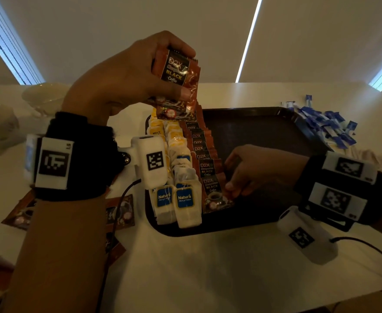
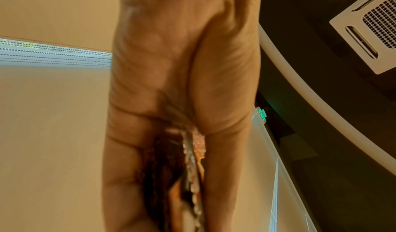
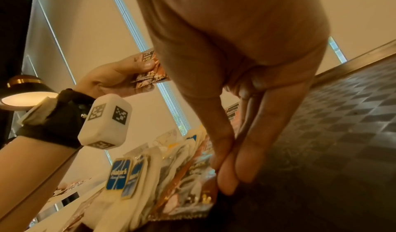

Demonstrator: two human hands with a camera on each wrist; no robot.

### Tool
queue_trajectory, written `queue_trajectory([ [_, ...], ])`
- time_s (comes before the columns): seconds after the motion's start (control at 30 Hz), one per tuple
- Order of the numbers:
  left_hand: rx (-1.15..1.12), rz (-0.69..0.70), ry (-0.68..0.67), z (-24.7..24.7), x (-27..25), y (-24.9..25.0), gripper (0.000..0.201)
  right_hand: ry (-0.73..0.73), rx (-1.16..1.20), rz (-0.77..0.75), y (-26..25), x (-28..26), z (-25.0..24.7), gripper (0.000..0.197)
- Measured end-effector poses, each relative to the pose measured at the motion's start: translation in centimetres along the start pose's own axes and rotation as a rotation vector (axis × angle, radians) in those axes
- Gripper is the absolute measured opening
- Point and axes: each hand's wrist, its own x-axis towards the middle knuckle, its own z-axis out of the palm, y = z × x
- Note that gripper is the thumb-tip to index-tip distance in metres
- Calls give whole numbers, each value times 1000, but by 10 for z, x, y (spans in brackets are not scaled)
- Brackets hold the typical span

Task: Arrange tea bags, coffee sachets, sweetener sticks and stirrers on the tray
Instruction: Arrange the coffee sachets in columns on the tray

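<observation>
Raised above the far left corner of the tray (image 1: 264, 227), my left hand (image 1: 122, 80) has its fingers and thumb curled round a small bunch of coffee sachets (image 1: 176, 71), held upright with the printed faces toward me; in the left wrist view I see only their crinkled edges pinched between fingers and thumb. Under and to the left of that wrist, a few loose sachets (image 1: 120, 213) lie on the white table (image 1: 208, 267). Directly below the left hand, on the tray's left side, two columns of tea bags (image 1: 178, 177) overlap like shingles, the nearest ones with blue labels. Just right of them runs a row of coffee sachets (image 1: 206, 163), also overlapping. My right hand (image 1: 251, 170) is down at the near end of that row, thumb and fingertips (image 3: 227, 179) pinching the edge of the front sachet (image 1: 212, 188) against the tray floor. Beyond the right hand, past the tray's far right corner, sits a heap of blue-and-white sweetener sticks (image 1: 325, 125). Just right of my right wrist I make out pale wooden stirrers (image 1: 380, 163) on the table.
</observation>
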Motion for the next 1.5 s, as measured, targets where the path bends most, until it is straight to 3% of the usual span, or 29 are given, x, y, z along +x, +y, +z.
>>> queue_trajectory([
  [0.07, 4, -3, 0, 0, 0, 0, 67, 12, 7, 8, -1, -1, 1, 34],
  [0.17, 7, -4, -3, 1, 1, 0, 67, 29, 13, 16, -1, 1, 1, 50],
  [0.37, 2, -8, -17, 0, 1, 0, 69, 29, -4, 14, -4, 6, 3, 26],
  [0.67, 1, -14, -21, -2, 1, -1, 69, 74, -14, -42, -6, 7, -1, 15],
  [0.97, -2, -11, -26, 0, 1, 0, 72, 130, -90, -76, -4, 10, -2, 26],
  [1.23, -18, -7, -37, -1, 1, -1, 69, 150, -173, -128, -3, 14, -2, 19],
  [1.37, -44, 0, -50, -1, 2, -2, 65, 227, -202, -237, -4, 6, -10, 28],
  [1.5, -30, 30, -123, 4, 2, -1, 63, 423, 8, -462, -20, -13, -14, 28],
])
